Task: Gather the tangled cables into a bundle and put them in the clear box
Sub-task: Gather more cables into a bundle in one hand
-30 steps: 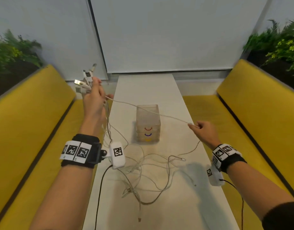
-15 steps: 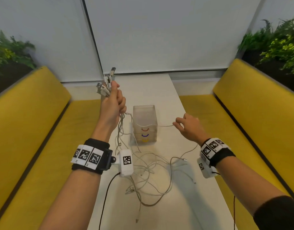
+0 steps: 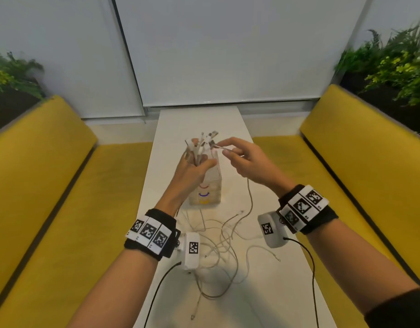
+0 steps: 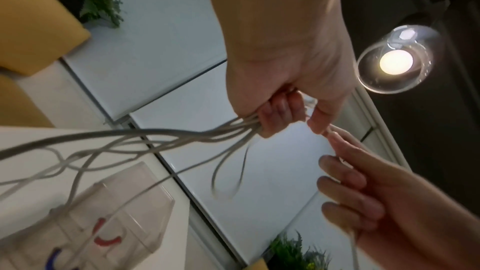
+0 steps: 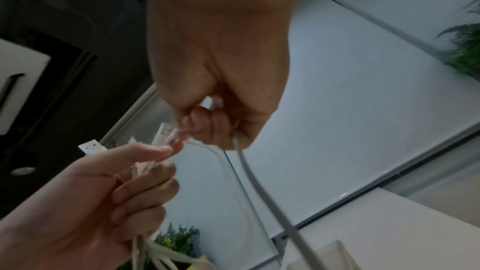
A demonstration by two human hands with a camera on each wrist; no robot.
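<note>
Currently both hands are up over the clear box point(image 3: 207, 185), close together, fingertips almost meeting.

Left hand point(image 3: 192, 170): fist wrapped around a bunch of white cables point(image 4: 182, 139) just below their plug ends. The connectors point(image 3: 204, 140) fan out above its knuckles. From the underside of that fist the strands drop down and back toward the wrist.

Right hand point(image 3: 245, 162): thumb and forefinger pinch one more cable end point(image 5: 171, 134), held right against the left hand's connector bunch. Other fingers loosely curled. That cable's tail point(image 3: 250, 197) hangs from under the right palm down to the table point(image 3: 270, 292).

The rest of the cable tangle point(image 3: 223, 247) lies loose on the table below and between the two wrists, near side of the box. A few strands run from it up to the left fist.

The box stands directly beneath the left hand, partly hidden by it. Red and blue curved marks show on its near face. Can't tell what, if anything, is inside.

Yellow benches point(image 3: 50, 185) flank both forearms.
</note>
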